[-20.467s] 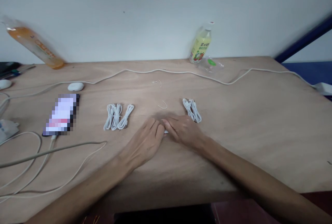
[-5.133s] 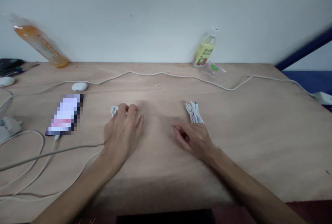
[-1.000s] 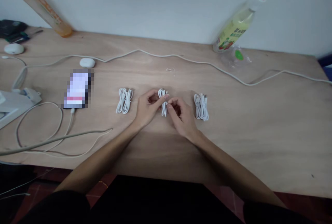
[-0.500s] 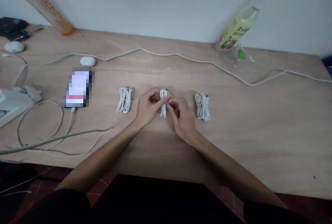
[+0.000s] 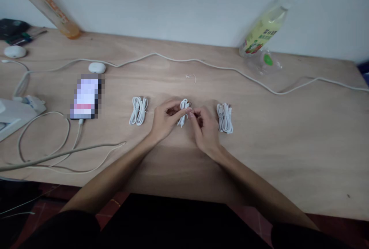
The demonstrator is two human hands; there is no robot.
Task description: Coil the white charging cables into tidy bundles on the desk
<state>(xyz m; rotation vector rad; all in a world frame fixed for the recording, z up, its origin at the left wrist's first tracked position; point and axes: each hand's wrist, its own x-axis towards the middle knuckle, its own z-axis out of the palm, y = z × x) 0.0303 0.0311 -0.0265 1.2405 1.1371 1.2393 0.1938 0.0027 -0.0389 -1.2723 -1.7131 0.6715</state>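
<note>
**Coil in the middle could spring loose between the fingertips**

From my end of the feed, both hands meet over the centre of the wooden table [image 5: 288,145]. The left hand [image 5: 164,120] is curled with thumb and forefinger pinched on the middle cable bundle [image 5: 182,111], a small white coil held just off or on the board (I cannot tell which, as the fingers hide its lower end). The right hand [image 5: 203,127] is closed in a loose fist right beside it, its fingertips touching the same coil near its waist; something tiny may be pinched there, but it is too small for me to make out.

My worry is the grip. The coil is held only by fingertips at one narrow spot, so if either pinch slackens, I judge the loops would fan open and the bundle would lose its shape. A tug from the right hand against the left could also drag one loop out longer than the rest.

The neighbours matter too. A finished-looking pair of coils [image 5: 138,110] lies to the left, apart from the left hand, while another bundle [image 5: 224,117] sits just beside the right knuckles. A sideways sweep of that wrist could nudge it or tangle it with the one in hand.

Farther back, the long white cord [image 5: 201,62] runs across the table, and a small wire tie [image 5: 190,77] lies between it and the hands, easy to brush away with a reach. The phone [image 5: 86,98] and the leaning green bottle [image 5: 261,29] are well apart.
</note>
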